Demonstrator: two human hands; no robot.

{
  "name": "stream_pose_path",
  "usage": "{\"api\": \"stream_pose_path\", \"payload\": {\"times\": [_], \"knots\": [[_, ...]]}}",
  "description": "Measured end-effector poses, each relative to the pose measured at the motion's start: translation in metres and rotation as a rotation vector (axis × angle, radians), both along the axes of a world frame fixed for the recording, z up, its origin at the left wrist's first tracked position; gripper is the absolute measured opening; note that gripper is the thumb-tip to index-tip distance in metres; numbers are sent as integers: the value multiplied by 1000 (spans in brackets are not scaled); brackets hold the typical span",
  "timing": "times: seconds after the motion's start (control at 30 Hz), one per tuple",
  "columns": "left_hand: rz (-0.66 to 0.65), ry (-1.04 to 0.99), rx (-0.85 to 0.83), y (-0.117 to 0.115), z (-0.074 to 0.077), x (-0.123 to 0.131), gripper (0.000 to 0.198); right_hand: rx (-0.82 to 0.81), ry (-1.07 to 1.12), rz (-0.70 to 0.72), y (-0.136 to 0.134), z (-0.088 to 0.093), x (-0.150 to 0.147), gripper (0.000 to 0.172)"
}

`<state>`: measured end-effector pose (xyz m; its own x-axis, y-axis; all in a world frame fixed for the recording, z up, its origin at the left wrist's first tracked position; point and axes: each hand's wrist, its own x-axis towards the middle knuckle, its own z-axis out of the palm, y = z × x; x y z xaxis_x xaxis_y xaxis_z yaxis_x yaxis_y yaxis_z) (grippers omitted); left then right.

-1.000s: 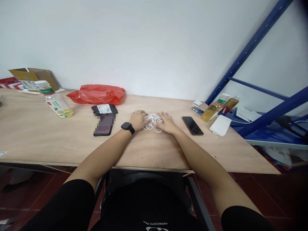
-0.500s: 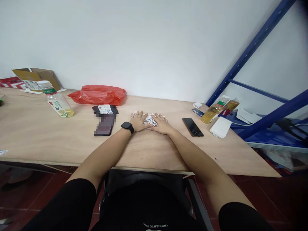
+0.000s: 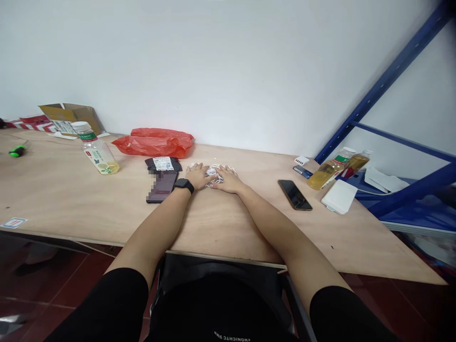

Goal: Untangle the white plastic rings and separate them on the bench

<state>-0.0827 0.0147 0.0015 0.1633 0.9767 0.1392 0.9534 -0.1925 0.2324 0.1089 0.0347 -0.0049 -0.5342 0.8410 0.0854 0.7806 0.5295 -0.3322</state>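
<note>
"What's hidden?"

"The white rings [image 3: 213, 169], on the table [image 3: 217, 228] at the clock's centre, lie mostly under the left hand [image 3: 197, 176] and right hand [image 3: 228, 180], palms down, fingers spread."

"What's around?"

"A red bag [image 3: 153, 142] at ten o'clock; at nine, a dark slab [image 3: 166, 184], partly pixelated; a phone [image 3: 295, 194] at three; at two, a blue frame [image 3: 383, 84], cut off."

Between our right hand [image 3: 228, 180] and the black phone [image 3: 295, 194] we have a broad lane across the counter [image 3: 261, 175]. On the other side, the dark flat object [image 3: 164, 186] and black packet [image 3: 164, 164] leave our left hand [image 3: 197, 177] little room; behind them the red bag [image 3: 156, 142] blocks the way to the wall [image 3: 228, 85].
</note>
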Motion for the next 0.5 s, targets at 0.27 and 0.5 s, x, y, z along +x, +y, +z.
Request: {"api": "stream_pose_path", "payload": {"times": [0.27,0.5], "knots": [[71,-109,118,2,3,2,63,240,229,-216,12,2,31,53],[-50,-170,259,-12,11,25,48,146,140,-447,22,-6,52,48]]}}
